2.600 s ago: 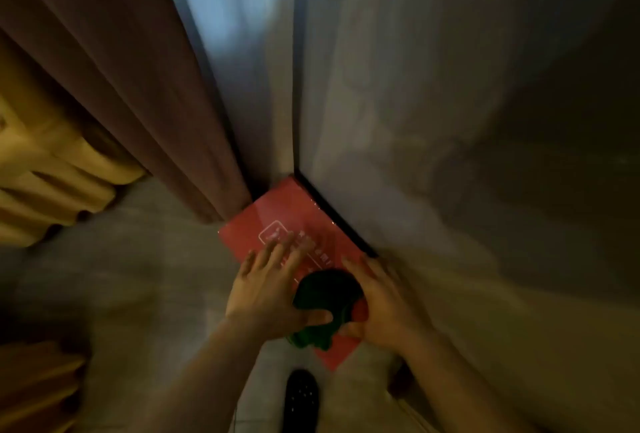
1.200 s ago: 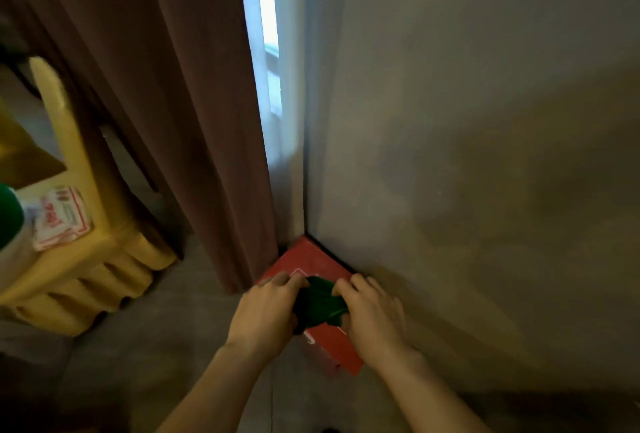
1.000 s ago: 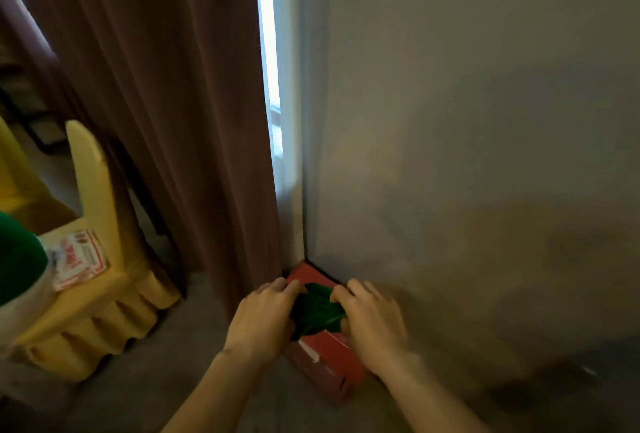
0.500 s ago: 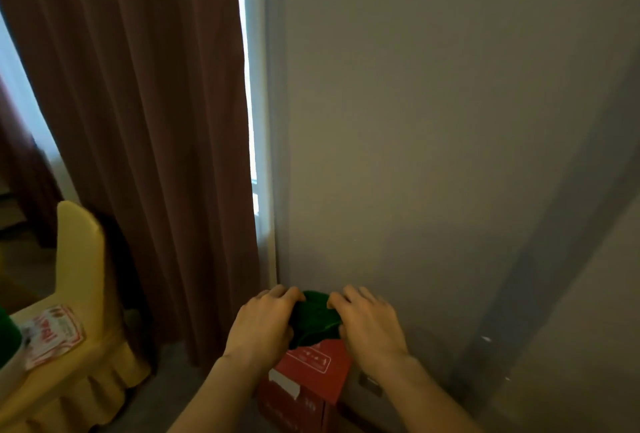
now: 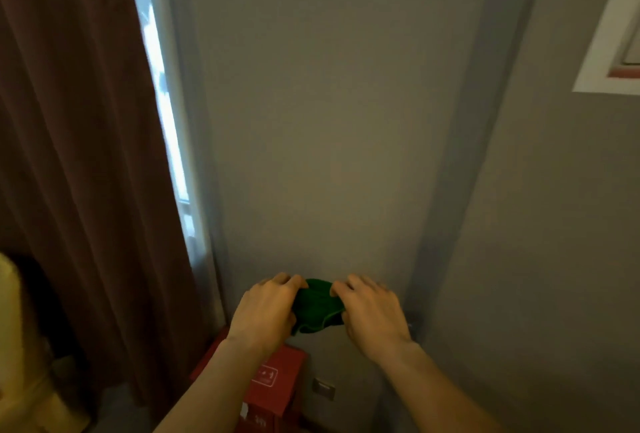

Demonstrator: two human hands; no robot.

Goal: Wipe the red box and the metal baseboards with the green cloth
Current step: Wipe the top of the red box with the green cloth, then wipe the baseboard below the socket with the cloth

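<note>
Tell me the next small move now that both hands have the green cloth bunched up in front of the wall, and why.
Probably lower the green cloth back toward the red box. Left hand and right hand hold it bunched between them, in front of the grey wall and off the box, which stands below in the corner by the curtain.

Green cloth (image 5: 317, 304); red box (image 5: 273, 377) w/ white label; brown curtain (image 5: 79, 155); grey wall (image 5: 329, 121); yellow chair (image 5: 20, 346).

red box (image 5: 273, 384) partly behind left forearm, bottom cropped
</note>
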